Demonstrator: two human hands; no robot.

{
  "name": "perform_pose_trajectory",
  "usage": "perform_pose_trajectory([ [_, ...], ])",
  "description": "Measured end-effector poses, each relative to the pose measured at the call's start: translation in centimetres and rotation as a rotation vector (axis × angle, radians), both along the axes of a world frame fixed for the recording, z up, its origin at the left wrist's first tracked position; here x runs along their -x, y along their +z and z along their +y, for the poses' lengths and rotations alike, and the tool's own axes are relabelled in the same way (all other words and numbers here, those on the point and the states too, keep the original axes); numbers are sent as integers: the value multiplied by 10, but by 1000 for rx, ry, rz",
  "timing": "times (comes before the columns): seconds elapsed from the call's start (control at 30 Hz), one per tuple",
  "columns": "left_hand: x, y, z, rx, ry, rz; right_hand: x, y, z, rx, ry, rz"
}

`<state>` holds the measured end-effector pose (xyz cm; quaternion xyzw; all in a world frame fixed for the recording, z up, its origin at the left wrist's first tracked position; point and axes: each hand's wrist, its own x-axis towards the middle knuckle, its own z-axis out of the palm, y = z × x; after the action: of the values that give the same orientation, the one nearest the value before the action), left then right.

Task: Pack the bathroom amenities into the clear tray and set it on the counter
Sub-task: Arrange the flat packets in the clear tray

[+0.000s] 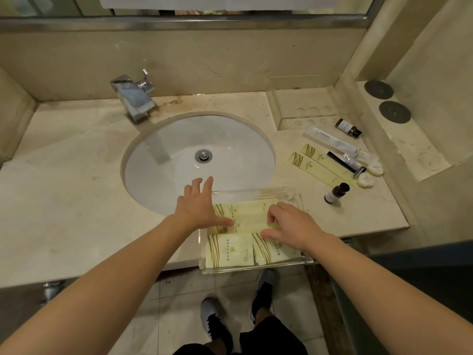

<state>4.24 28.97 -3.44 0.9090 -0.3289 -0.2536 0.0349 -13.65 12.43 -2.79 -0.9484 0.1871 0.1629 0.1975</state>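
Head view, tray: the clear tray [256,269] sat at the front edge of the counter [76,175], just right of the sink [199,160], its near end jutting past the edge over the floor.
Head view, packets in tray: pale yellow-green sachets [230,249] lay flat inside it, two rows deep, overlapping.
Head view, left hand: the left hand [197,203] was spread wide, fingers splayed over the tray's far left corner, thumb pressing on a sachet; it clasped nothing.
Head view, right hand: the right hand [289,224] rested palm-down on the sachets, fingertips curled against them; whether it pinched one could not be told.
Head view, amenities still out: to the right on the counter lay two long yellow boxes [320,165], a wrapped toothbrush [337,143], a black-capped tube [344,161], two round soaps [369,174], and two dark bottles, one lying [348,127], one upright [336,192].
Head view, faucet: a chrome faucet [135,98] stood behind the sink.
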Motion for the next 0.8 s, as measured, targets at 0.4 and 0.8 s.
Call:
perform_pose_trajectory([
  [0.4, -2, 15, -78, 232, -3, -39, -23, 25, -62, -60, -430, -346],
  [0.8, -2, 8, -195, 201, -63, 120, -25, 9, -189, -66, -754, -203],
])
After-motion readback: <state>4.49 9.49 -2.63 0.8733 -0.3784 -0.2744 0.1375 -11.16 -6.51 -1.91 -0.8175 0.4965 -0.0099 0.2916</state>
